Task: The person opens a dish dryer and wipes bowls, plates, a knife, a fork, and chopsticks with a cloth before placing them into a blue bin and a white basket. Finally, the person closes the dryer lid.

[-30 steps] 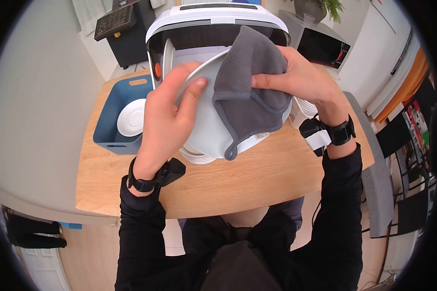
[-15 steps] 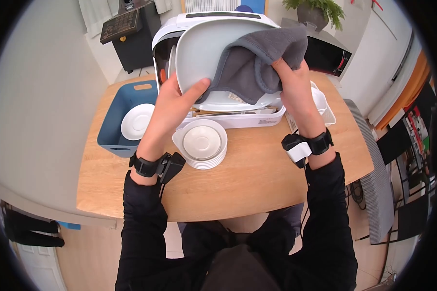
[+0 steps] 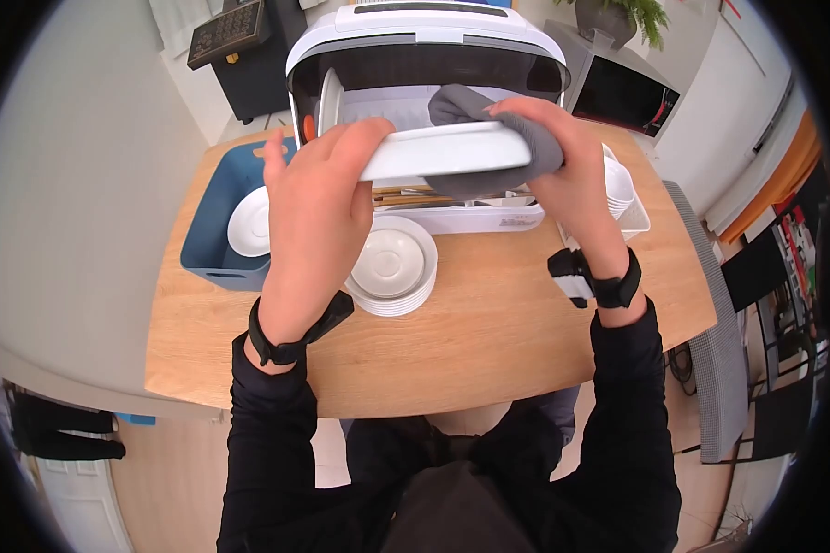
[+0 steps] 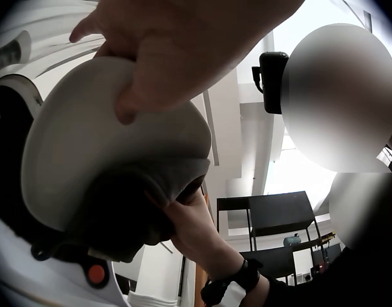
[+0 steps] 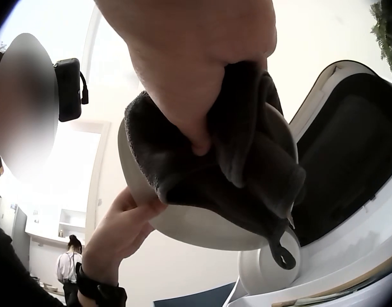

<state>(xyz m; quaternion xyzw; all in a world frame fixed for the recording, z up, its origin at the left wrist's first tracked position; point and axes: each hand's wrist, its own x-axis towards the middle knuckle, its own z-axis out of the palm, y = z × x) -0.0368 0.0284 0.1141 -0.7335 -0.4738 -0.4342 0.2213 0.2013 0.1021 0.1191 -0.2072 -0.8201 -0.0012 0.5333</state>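
A large white plate [image 3: 452, 152] is held up edge-on above the table, in front of the white dish cabinet [image 3: 461, 221]. My left hand [image 3: 318, 217] grips its left end, thumb on one face in the left wrist view. At its right end my right hand [image 3: 572, 170] holds a dark grey cloth [image 3: 546, 152] wrapped round the rim, pinching plate and cloth together. The cloth [image 5: 183, 173] lies across the plate's face in the right wrist view, its loop hanging down. Chopsticks or similar utensils [image 3: 401, 195] lie along the cabinet's front.
Stacked white bowls and a saucer [image 3: 387, 263] stand before the cabinet. A blue bin [image 3: 203, 226] with a white saucer [image 3: 251, 223] is at the left. White bowls [image 3: 618, 184] in a white basket [image 3: 636, 217] are at the right, below a microwave [image 3: 622, 92].
The plate has tipped from facing the camera to edge-on and come lower. The cloth has gone from across its face to round its right end, with the right hand.
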